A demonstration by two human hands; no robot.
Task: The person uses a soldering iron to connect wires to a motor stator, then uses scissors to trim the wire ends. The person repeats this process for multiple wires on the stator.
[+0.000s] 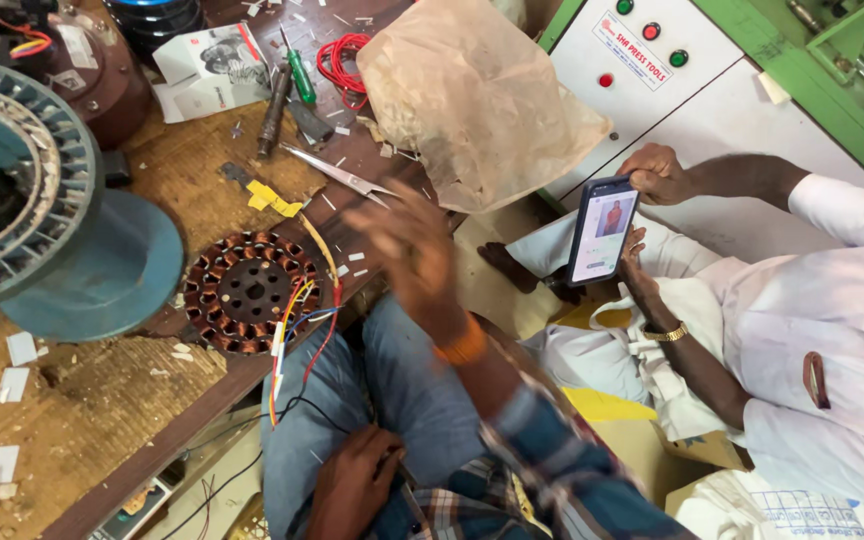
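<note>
My right hand (407, 250), blurred with its fingers spread, hovers over the edge of the wooden bench (102, 420) and holds nothing. It is just below a pair of scissors (342, 178) and to the right of a round copper-wound stator (242, 290). Coloured wires (297, 320) trail from the stator over the bench edge onto my jeans. An orange band is on that wrist. My left hand (352, 480) rests on my thigh, holding nothing I can see.
A big blue spool and wheel (42, 220) fills the left. On the bench lie a crumpled brown bag (472, 100), green screwdriver (300, 75), red wire coil (342, 60) and yellow tape (272, 198). At right, a person in white holds a phone (602, 230) by a white control cabinet (712, 110).
</note>
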